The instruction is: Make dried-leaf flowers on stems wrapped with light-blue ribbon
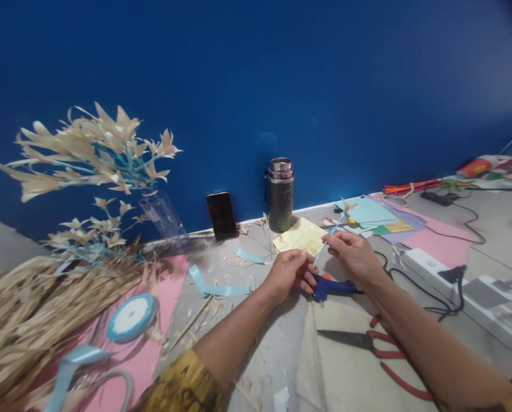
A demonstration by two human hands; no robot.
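A thin stem wrapped in light blue ribbon [320, 253], with a small beige flower [347, 206] at its upper end, slants between my hands. My left hand [291, 274] pinches the stem's lower end. Higher up, the fingers of my right hand [351, 256] are closed on the same stem. A blue glue gun [335, 286] lies just below and behind the hands. Red-handled scissors [367, 341] rest on a pale sheet nearer to me. To the left are cut pieces of light blue ribbon [225, 290] and a ribbon spool [132, 317].
A dark flask [280, 197] and a phone [222, 216] stand by the blue wall. Beige flowers fill a clear vase [164, 214] at left, above dried husks [36, 320]. A white power strip [475, 297] with cables and coloured paper [442, 240] lie at right.
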